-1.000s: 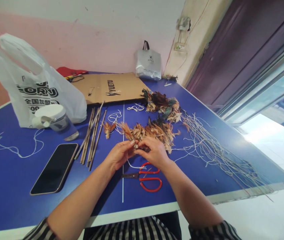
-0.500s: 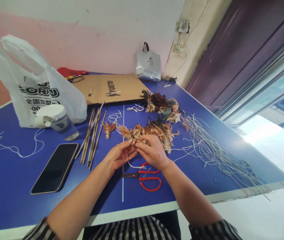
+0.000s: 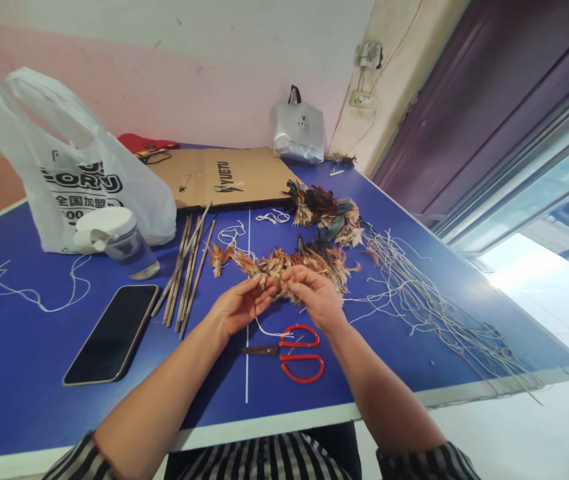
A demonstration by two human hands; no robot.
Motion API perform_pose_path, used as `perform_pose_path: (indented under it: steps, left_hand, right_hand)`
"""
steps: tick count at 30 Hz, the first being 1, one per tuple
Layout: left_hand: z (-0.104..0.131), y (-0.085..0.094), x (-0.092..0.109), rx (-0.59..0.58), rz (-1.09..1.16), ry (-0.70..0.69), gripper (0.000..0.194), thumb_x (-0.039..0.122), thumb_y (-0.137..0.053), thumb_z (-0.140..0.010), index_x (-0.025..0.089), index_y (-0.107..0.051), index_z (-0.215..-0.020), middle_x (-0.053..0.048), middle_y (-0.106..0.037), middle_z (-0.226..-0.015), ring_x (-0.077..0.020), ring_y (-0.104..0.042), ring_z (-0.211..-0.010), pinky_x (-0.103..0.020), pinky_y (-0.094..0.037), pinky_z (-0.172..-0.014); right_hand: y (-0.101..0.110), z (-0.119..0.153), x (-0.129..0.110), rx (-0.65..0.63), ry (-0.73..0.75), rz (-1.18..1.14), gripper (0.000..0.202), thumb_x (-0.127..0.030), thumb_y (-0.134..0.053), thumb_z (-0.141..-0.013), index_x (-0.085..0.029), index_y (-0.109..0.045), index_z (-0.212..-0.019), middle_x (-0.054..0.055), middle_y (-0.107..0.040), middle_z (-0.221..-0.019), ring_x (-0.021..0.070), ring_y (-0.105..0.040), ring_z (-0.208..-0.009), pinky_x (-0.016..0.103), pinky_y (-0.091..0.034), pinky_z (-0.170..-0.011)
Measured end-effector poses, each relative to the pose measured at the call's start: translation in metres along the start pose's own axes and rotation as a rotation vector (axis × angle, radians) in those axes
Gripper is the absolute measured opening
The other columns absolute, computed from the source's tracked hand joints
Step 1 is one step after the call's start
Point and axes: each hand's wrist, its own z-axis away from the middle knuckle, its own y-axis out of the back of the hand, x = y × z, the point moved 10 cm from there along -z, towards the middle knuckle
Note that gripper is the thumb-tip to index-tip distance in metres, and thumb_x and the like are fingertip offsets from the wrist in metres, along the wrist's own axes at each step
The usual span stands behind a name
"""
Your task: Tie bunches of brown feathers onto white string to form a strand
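My left hand pinches the base of a small bundle of brown feathers, its tips pointing up and left. Close by on the right, my right hand has thumb and forefinger pressed together; whatever is between them is too small to make out. Just beyond both hands lies a row of tied feather bundles, partly hidden by my fingers. A white string trails below the left hand. Red-handled scissors lie on the blue table in front of me, and one separate feather bundle rests to the left.
Left of my hands are thin sticks, a phone, a lidded cup and a white plastic bag. Behind lie flat cardboard, darker feather bundles and a silver bag. Many loose strings spread rightward.
My hands have drawn apart: the right hand's fingertips have moved right, away from the left hand's. The scissors and other table items stay in place; the view has shifted slightly.
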Motion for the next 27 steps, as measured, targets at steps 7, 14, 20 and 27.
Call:
perform_pose_path:
  steps: [7, 14, 20, 27]
  left_hand:
    - [0.010, -0.020, -0.011, -0.118, -0.315, 0.036, 0.015, 0.017, -0.065, -0.073, 0.008, -0.065, -0.085, -0.014, -0.070, -0.089, -0.0205, -0.067, -0.080, -0.024, -0.053, -0.065]
    - [0.014, -0.025, -0.024, -0.168, -0.379, 0.093, 0.013, 0.020, -0.067, -0.072, 0.008, -0.065, -0.075, -0.014, -0.070, -0.079, -0.0201, -0.068, -0.072, -0.022, -0.052, -0.059]
    - [0.014, -0.026, -0.026, -0.190, -0.395, 0.091, 0.011, 0.018, -0.067, -0.071, 0.007, -0.066, -0.070, -0.009, -0.068, -0.067, -0.0183, -0.067, -0.068, -0.020, -0.051, -0.057]
    - [0.010, -0.023, -0.016, -0.154, -0.195, 0.056, 0.015, 0.016, -0.064, -0.074, 0.012, -0.065, -0.088, -0.011, -0.068, -0.095, -0.0196, -0.065, -0.088, -0.026, -0.052, -0.071]
  right_hand:
    - [0.007, -0.002, 0.038, -0.027, -0.311, -0.231, 0.017, -0.032, -0.066, -0.069, -0.016, -0.064, -0.077, 0.003, -0.059, -0.082, 0.0126, -0.051, -0.075, 0.027, -0.041, -0.074]
    - [0.003, -0.004, 0.022, -0.043, -0.207, -0.040, 0.014, -0.032, -0.065, -0.070, -0.018, -0.063, -0.071, 0.002, -0.060, -0.085, 0.0145, -0.053, -0.084, 0.028, -0.040, -0.079]
    - [-0.004, -0.003, 0.028, -0.059, -0.205, 0.004, 0.014, -0.030, -0.062, -0.073, -0.017, -0.057, -0.068, 0.001, -0.057, -0.079, 0.0117, -0.053, -0.070, 0.025, -0.044, -0.067]
    - [0.009, -0.001, 0.013, 0.081, 0.011, 0.300, 0.043, -0.032, -0.060, -0.075, -0.022, -0.049, -0.115, 0.008, -0.055, -0.112, 0.0191, -0.053, -0.101, 0.036, -0.043, -0.087]
